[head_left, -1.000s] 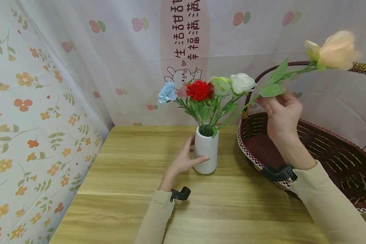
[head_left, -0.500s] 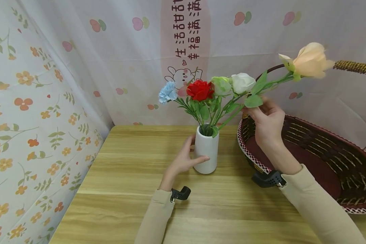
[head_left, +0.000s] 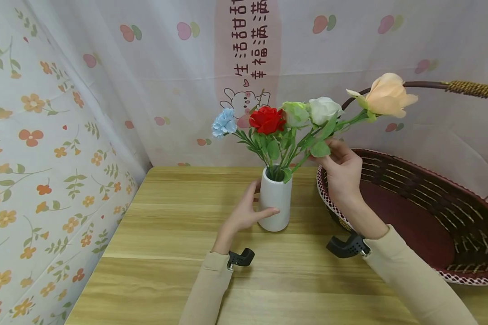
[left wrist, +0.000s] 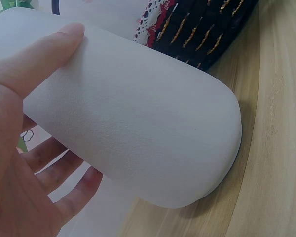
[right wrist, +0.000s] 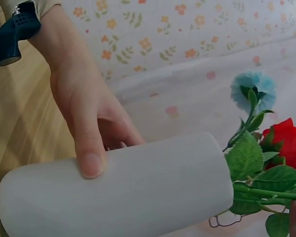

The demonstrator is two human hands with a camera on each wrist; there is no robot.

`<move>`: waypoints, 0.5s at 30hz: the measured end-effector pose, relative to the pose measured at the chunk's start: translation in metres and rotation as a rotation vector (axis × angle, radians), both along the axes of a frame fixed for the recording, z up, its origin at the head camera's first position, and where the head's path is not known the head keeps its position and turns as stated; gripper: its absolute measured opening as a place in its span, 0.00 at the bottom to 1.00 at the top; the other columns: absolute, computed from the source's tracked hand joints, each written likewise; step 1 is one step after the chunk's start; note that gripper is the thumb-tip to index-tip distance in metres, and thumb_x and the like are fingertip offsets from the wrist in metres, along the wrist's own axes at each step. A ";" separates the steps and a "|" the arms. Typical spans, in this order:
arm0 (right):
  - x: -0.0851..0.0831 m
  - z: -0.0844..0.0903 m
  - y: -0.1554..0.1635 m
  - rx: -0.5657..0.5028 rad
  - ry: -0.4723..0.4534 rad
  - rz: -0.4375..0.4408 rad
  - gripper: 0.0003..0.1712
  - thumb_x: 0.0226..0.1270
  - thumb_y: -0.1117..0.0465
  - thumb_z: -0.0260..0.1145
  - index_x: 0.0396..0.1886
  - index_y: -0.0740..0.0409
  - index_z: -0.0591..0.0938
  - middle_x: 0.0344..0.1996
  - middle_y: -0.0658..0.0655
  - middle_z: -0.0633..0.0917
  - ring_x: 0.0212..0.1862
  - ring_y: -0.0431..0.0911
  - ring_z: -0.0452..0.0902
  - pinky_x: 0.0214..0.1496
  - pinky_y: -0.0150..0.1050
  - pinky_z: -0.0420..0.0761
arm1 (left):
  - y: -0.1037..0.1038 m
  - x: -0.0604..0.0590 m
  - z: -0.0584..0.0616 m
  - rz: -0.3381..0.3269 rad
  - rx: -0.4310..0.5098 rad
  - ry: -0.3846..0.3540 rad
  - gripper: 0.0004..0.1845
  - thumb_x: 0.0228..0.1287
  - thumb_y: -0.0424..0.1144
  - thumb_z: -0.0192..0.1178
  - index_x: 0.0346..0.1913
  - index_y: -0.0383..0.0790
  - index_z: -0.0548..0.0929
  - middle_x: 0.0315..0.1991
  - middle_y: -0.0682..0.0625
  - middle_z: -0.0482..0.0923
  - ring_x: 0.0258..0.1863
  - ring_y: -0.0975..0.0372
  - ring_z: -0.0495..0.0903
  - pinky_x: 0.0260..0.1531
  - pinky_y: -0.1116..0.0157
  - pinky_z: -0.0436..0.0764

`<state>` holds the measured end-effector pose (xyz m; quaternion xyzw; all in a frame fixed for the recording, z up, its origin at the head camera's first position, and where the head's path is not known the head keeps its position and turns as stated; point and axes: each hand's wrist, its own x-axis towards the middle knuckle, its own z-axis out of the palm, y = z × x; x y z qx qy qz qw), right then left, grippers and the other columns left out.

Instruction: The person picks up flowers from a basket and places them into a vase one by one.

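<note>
A white vase [head_left: 276, 205] stands upright on the wooden table. My left hand [head_left: 244, 211] holds its left side, thumb [left wrist: 49, 57] across the front and fingers [left wrist: 81, 195] behind. Between thumb and fingers, my right hand [head_left: 343, 171] pinches the stem of a peach rose [head_left: 389, 95] beside the vase's mouth. That stem [right wrist: 274, 193] slants down into the mouth, its bloom leaning out to the right. Also in the vase are a blue carnation [head_left: 224, 123], a red rose [head_left: 267, 120], a pale green flower [head_left: 296, 113] and a white rose [head_left: 323, 111].
A dark woven basket [head_left: 431, 169] with a lace-trimmed rim stands on the right of the table [head_left: 154, 271], its arched handle [head_left: 471, 89] rising behind the peach rose. Printed curtains [head_left: 166, 67] hang at the back and left.
My right hand has moved left and down with the peach rose, sliding its stem further into the vase. My left hand and the vase have stayed put.
</note>
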<state>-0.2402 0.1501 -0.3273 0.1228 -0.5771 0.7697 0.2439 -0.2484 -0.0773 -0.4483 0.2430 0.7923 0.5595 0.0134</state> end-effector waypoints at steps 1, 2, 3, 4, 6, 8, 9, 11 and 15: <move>0.000 -0.001 -0.001 0.008 -0.006 0.002 0.11 0.65 0.74 0.69 0.46 0.66 0.86 0.41 0.56 0.85 0.41 0.44 0.85 0.46 0.36 0.85 | 0.000 0.000 0.000 0.001 -0.005 0.000 0.51 0.59 0.47 0.75 0.78 0.42 0.55 0.70 0.45 0.64 0.68 0.54 0.65 0.65 0.46 0.70; 0.001 -0.002 -0.002 0.012 -0.010 0.003 0.10 0.66 0.74 0.68 0.46 0.65 0.86 0.41 0.56 0.85 0.42 0.44 0.85 0.46 0.36 0.85 | 0.000 0.000 0.001 0.002 -0.008 0.002 0.51 0.59 0.47 0.75 0.78 0.42 0.55 0.70 0.45 0.64 0.68 0.55 0.65 0.65 0.46 0.70; 0.001 -0.004 -0.003 0.014 -0.013 0.003 0.10 0.66 0.74 0.68 0.46 0.65 0.86 0.40 0.55 0.86 0.42 0.44 0.85 0.47 0.36 0.85 | 0.000 0.000 0.001 0.003 -0.011 0.002 0.51 0.59 0.47 0.75 0.78 0.42 0.55 0.70 0.45 0.64 0.68 0.55 0.65 0.65 0.47 0.71; 0.000 -0.006 -0.004 0.017 -0.012 0.005 0.10 0.66 0.75 0.68 0.46 0.65 0.86 0.40 0.55 0.86 0.42 0.44 0.85 0.47 0.36 0.85 | 0.000 0.000 0.002 0.004 -0.015 0.003 0.51 0.59 0.47 0.75 0.78 0.42 0.55 0.70 0.45 0.64 0.68 0.55 0.65 0.65 0.48 0.71; 0.000 -0.009 -0.006 0.024 -0.007 0.011 0.11 0.66 0.76 0.67 0.45 0.65 0.86 0.39 0.53 0.87 0.41 0.43 0.86 0.47 0.36 0.85 | 0.000 0.001 0.002 0.005 -0.019 0.005 0.51 0.59 0.47 0.75 0.78 0.42 0.55 0.70 0.45 0.64 0.68 0.55 0.65 0.65 0.49 0.71; -0.001 -0.012 -0.008 0.035 -0.006 0.013 0.10 0.65 0.77 0.67 0.45 0.66 0.86 0.37 0.52 0.88 0.39 0.42 0.86 0.47 0.37 0.85 | 0.000 0.001 0.002 0.004 -0.016 0.004 0.51 0.59 0.47 0.75 0.78 0.42 0.55 0.70 0.45 0.64 0.68 0.55 0.65 0.65 0.49 0.71; -0.001 -0.014 -0.009 0.042 -0.004 0.018 0.10 0.65 0.78 0.66 0.44 0.66 0.85 0.36 0.52 0.88 0.38 0.41 0.86 0.47 0.37 0.85 | 0.000 0.001 0.003 0.003 -0.015 0.001 0.51 0.59 0.47 0.75 0.78 0.42 0.55 0.71 0.45 0.63 0.69 0.55 0.65 0.65 0.48 0.71; -0.002 -0.017 -0.010 0.047 -0.006 0.024 0.11 0.65 0.79 0.66 0.42 0.64 0.85 0.35 0.51 0.87 0.37 0.41 0.85 0.46 0.38 0.86 | 0.000 0.001 0.002 0.002 -0.008 -0.001 0.51 0.59 0.47 0.75 0.78 0.41 0.54 0.71 0.44 0.63 0.69 0.54 0.64 0.65 0.47 0.71; -0.003 -0.022 -0.013 0.038 -0.001 0.031 0.12 0.64 0.79 0.66 0.40 0.61 0.86 0.32 0.51 0.87 0.36 0.41 0.85 0.45 0.38 0.86 | 0.000 0.001 0.002 0.004 -0.011 0.000 0.51 0.59 0.47 0.75 0.78 0.42 0.55 0.71 0.45 0.64 0.69 0.55 0.65 0.65 0.49 0.71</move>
